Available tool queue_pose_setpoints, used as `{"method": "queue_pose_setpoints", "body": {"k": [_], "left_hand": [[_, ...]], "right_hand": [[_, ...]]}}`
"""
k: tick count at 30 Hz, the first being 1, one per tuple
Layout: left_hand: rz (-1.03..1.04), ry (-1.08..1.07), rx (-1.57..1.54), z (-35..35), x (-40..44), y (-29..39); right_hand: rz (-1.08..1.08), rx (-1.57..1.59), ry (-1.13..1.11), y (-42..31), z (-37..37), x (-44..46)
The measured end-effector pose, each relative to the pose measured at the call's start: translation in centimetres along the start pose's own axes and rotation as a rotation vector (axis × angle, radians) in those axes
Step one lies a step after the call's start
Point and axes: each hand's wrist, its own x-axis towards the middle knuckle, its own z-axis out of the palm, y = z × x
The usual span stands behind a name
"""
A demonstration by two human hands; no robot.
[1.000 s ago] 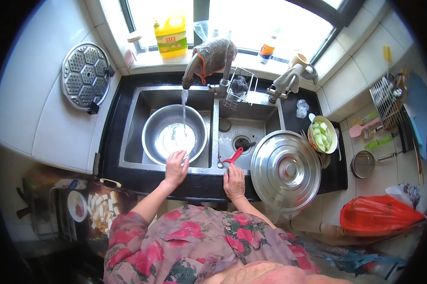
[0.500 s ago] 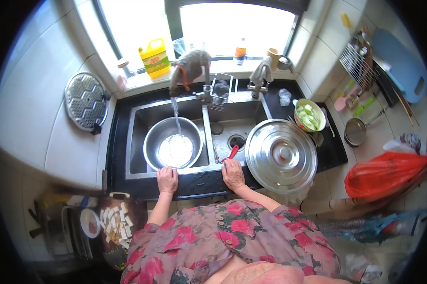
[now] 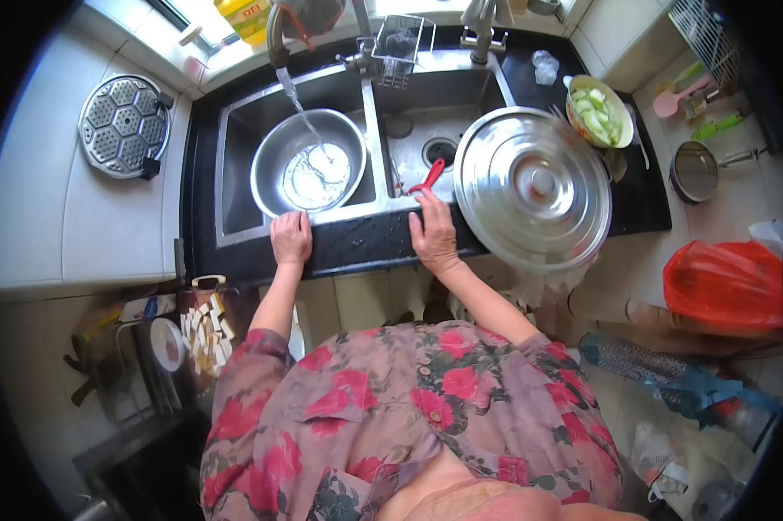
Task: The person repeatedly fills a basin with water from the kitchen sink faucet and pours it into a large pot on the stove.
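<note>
My left hand (image 3: 291, 238) rests on the front rim of the sink (image 3: 222, 221), its fingers lying over the edge close to the steel basin (image 3: 259, 178). I cannot tell whether the fingertips touch the basin. Water (image 3: 292, 94) runs from the faucet (image 3: 277, 43) into this basin, which stands in the left bowl and holds some water. My right hand (image 3: 434, 233) lies on the counter edge, thumb apart from the fingers. Just beyond its fingertips is a red-handled tool (image 3: 430, 176), perhaps a peeler, on the divider side of the right bowl.
A large steel lid (image 3: 504, 213) overhangs the counter at right. Behind it stands a bowl of cut pale-green vegetable (image 3: 598, 117). A wire rack (image 3: 400, 52) sits behind the sink. White cut pieces (image 3: 207, 334) lie on a board at lower left; a red bag (image 3: 721, 282) hangs right.
The view has tilted downward, so the sink appears higher. My right thumb now shows spread from the fingers. The left hand stays on the rim, and water keeps running.
</note>
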Motion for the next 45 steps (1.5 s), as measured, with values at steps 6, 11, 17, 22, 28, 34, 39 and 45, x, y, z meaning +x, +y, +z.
{"method": "queue_pose_setpoints", "body": {"k": [6, 11, 17, 22, 28, 34, 39, 45], "left_hand": [[-0.001, -0.051, 0.087, 0.6, 0.0, -0.8], [0.152, 0.02, 0.156, 1.8, -0.3, -1.7], [-0.064, -0.196, 0.11, 2.7, 0.2, -2.9], [-0.036, -0.044, 0.198, 3.6, 0.2, -2.6], [0.485, 0.139, -0.014, -0.3, -10.0, 18.7], [1.001, -0.284, -0.488, -5.1, -30.8, 33.7], [1.252, -0.781, -0.585, -11.2, -46.6, 41.2], [1.447, -0.928, -0.749, -13.3, -53.0, 48.0]], "right_hand": [[0.257, 0.146, 0.022, -3.4, -8.3, -9.5], [0.58, 0.005, 0.083, -2.8, -13.1, -22.4], [0.854, -0.015, 0.214, -7.5, -19.0, -32.5], [1.036, -0.049, 0.382, -10.5, -21.9, -40.6], [0.959, -0.105, 0.464, -12.7, -24.3, -52.7], [1.043, -0.115, 0.548, -16.1, -27.8, -69.0], [1.239, -0.117, 0.768, -21.1, -33.0, -80.5], [1.383, -0.152, 1.07, -24.4, -37.1, -88.9]]}}
